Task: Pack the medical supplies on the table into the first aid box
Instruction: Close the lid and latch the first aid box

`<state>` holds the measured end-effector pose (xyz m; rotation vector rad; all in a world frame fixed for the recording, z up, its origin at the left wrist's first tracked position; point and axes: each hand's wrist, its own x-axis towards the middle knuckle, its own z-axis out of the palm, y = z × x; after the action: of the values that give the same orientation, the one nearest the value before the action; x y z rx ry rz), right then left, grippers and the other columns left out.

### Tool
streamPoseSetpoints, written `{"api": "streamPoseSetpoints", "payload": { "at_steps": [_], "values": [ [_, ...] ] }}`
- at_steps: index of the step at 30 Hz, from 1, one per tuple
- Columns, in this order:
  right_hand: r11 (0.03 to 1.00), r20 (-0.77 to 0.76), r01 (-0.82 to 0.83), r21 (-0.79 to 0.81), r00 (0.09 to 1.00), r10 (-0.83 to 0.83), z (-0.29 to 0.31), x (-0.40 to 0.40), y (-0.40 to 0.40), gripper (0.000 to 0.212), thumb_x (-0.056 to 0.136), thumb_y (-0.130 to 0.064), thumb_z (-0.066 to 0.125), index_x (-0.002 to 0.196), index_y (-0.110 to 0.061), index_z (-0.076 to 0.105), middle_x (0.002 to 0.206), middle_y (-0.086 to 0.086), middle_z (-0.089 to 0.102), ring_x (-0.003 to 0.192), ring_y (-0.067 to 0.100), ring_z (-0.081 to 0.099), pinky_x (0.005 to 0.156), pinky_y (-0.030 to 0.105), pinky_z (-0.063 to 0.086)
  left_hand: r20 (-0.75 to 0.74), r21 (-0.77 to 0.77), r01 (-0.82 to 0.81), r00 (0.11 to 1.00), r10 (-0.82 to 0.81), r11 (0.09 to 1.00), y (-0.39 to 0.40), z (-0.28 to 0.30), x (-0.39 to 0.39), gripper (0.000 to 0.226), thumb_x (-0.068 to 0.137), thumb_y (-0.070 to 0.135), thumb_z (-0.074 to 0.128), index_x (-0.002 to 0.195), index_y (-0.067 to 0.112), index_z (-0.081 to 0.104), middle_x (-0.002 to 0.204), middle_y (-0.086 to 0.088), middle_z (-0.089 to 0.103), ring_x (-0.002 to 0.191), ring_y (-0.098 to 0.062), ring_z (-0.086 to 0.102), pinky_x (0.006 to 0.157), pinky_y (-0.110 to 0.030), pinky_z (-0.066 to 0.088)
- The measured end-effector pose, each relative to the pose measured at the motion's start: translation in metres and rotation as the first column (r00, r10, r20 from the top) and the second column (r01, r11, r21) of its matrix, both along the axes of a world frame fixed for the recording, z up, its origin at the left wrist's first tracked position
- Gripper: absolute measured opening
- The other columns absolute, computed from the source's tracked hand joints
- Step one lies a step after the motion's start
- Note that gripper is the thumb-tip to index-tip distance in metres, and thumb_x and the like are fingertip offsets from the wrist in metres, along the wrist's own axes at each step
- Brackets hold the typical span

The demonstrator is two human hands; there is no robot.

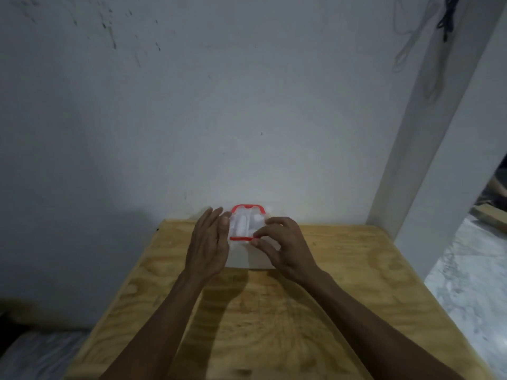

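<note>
A white first aid box (244, 259) with a clear, red-rimmed lid stands at the far middle of the wooden table (343, 283), close to the wall. Through the lid I make out a white bottle-like item (241, 224) and other pale shapes. My left hand (207, 246) lies flat against the box's left side, fingers straight and together. My right hand (282, 245) is at the right front corner of the lid, thumb and fingers pinched around the red rim. The image is blurred, so I cannot tell how the lid sits on the box.
A grey-white wall rises right behind the box. A white pillar (428, 149) stands at the table's back right corner, with a pale floor (472, 292) beyond the right edge. The table's left edge drops to a dark floor area.
</note>
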<state>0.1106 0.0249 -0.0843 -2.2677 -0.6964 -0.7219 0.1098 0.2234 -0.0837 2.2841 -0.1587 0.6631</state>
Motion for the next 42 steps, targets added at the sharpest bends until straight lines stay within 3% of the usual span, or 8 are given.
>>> {"api": "streamPoseSetpoints", "payload": {
  "at_steps": [4, 7, 12, 15, 23, 26, 34, 42],
  "values": [
    [0.999, -0.028, -0.022, 0.045, 0.999, 0.023, 0.008, -0.005, -0.003, 0.040, 0.089, -0.050, 0.054, 0.099, -0.017, 0.073, 0.108, 0.001, 0.071, 0.109, 0.016, 0.056, 0.093, 0.040, 0.049, -0.023, 0.118, 0.027, 0.999, -0.024, 0.993, 0.004, -0.004, -0.001, 0.060, 0.099, 0.050, 0.019, 0.144, 0.020, 0.045, 0.155, -0.003, 0.038, 0.148, -0.017, 0.022, 0.120, -0.043, 0.020],
    [0.997, -0.042, 0.079, 0.025, 0.996, -0.077, 0.013, 0.003, -0.002, 0.042, 0.090, -0.052, 0.055, 0.115, -0.020, 0.068, 0.122, 0.001, 0.067, 0.116, 0.017, 0.053, 0.099, 0.045, 0.048, -0.040, 0.184, 0.031, 0.999, -0.023, 0.982, 0.008, -0.008, 0.002, 0.062, 0.097, 0.055, 0.017, 0.147, 0.025, 0.038, 0.159, -0.002, 0.030, 0.150, -0.019, 0.015, 0.120, -0.045, 0.017],
    [0.970, -0.261, 0.185, -0.157, 0.940, -0.222, 0.001, 0.010, 0.001, 0.074, 0.082, -0.076, 0.046, 0.144, -0.038, 0.039, 0.160, -0.007, 0.027, 0.149, 0.022, 0.016, 0.117, 0.050, 0.019, -0.082, 0.212, 0.045, 0.996, -0.029, 0.976, 0.012, -0.018, 0.004, 0.071, 0.089, 0.071, 0.017, 0.150, 0.036, 0.026, 0.163, 0.002, 0.015, 0.151, -0.022, 0.005, 0.119, -0.049, 0.014],
    [0.973, -0.305, 0.194, -0.124, 0.926, -0.223, -0.010, 0.007, 0.003, 0.082, 0.077, -0.082, 0.046, 0.147, -0.044, 0.027, 0.163, -0.010, 0.015, 0.151, 0.023, 0.008, 0.116, 0.055, 0.019, -0.079, 0.235, 0.059, 0.996, -0.042, 0.970, 0.012, -0.022, 0.005, 0.080, 0.084, 0.079, 0.020, 0.151, 0.036, 0.022, 0.163, 0.000, 0.016, 0.150, -0.025, 0.012, 0.119, -0.054, 0.018],
    [0.977, -0.294, 0.208, -0.039, 0.932, -0.210, -0.021, 0.003, 0.011, 0.088, 0.074, -0.084, 0.046, 0.148, -0.042, 0.022, 0.164, -0.006, 0.011, 0.150, 0.024, 0.016, 0.115, 0.059, 0.028, -0.112, 0.217, 0.099, 0.991, -0.076, 0.971, 0.018, -0.030, 0.008, 0.088, 0.078, 0.080, 0.040, 0.151, 0.036, 0.019, 0.162, -0.002, 0.017, 0.144, -0.028, 0.028, 0.110, -0.054, 0.037],
    [0.979, -0.294, 0.202, -0.031, 0.934, -0.202, -0.021, 0.003, 0.011, 0.090, 0.073, -0.083, 0.047, 0.149, -0.041, 0.024, 0.164, -0.006, 0.010, 0.149, 0.024, 0.019, 0.116, 0.056, 0.028, -0.129, 0.227, 0.118, 0.988, -0.090, 0.967, 0.020, -0.029, 0.008, 0.093, 0.074, 0.084, 0.038, 0.152, 0.035, 0.019, 0.162, -0.002, 0.015, 0.143, -0.029, 0.029, 0.108, -0.055, 0.041],
    [0.980, -0.314, 0.196, -0.045, 0.928, -0.200, -0.017, 0.023, 0.008, 0.097, 0.066, -0.093, 0.037, 0.148, -0.041, 0.025, 0.163, -0.006, 0.012, 0.146, 0.026, 0.025, 0.113, 0.055, 0.035, -0.143, 0.231, 0.120, 0.986, -0.088, 0.966, 0.018, -0.022, 0.023, 0.102, 0.068, 0.092, 0.029, 0.151, 0.033, 0.024, 0.162, -0.004, 0.016, 0.143, -0.031, 0.031, 0.106, -0.056, 0.043],
    [0.984, -0.317, 0.176, -0.020, 0.933, -0.173, -0.017, 0.055, 0.008, 0.096, 0.068, -0.092, 0.037, 0.147, -0.039, 0.028, 0.163, -0.004, 0.013, 0.145, 0.026, 0.027, 0.110, 0.056, 0.038, -0.157, 0.259, 0.121, 0.984, -0.082, 0.958, 0.017, -0.017, 0.051, 0.097, 0.072, 0.083, 0.033, 0.152, 0.028, 0.025, 0.162, -0.007, 0.014, 0.144, -0.034, 0.027, 0.106, -0.058, 0.042]
  ]
}}
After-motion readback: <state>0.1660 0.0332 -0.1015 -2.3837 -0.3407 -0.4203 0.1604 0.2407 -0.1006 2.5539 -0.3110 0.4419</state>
